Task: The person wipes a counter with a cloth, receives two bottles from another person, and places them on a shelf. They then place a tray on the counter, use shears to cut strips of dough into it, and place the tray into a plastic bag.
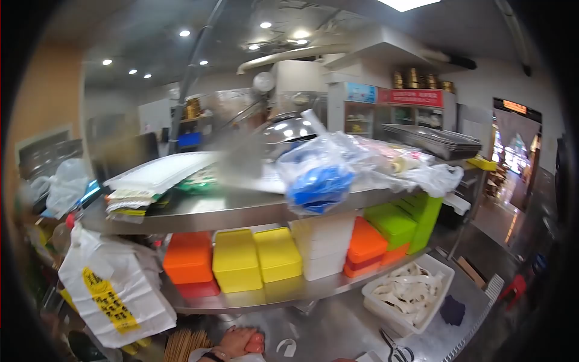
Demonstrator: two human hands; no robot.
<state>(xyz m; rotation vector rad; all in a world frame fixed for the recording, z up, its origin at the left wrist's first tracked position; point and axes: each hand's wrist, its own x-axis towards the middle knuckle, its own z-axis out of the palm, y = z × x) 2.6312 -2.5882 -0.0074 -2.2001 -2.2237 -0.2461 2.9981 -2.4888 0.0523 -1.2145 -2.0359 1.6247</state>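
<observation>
At the bottom edge, my left hand (234,343) rests low over the steel worktop, a dark band at its wrist. Its fingers are closed against a smooth reddish-pink lump (256,343) whose kind I cannot make out. A bundle of thin wooden skewers (186,345) lies just left of that hand. To its right is a small white ring-shaped piece (287,347). Only a sliver of skin, seemingly my right hand (344,360), shows at the lower border, its fingers hidden. Scissors (395,350) with dark handles lie further right.
A white tub (444,279) of pale strips stands right, beside a dark cloth (452,310). Orange boxes (187,256), yellow boxes (237,259) and green boxes (391,223) line the lower shelf. Plastic bags (319,175) crowd the upper shelf (241,212). A white printed bag (111,295) hangs left.
</observation>
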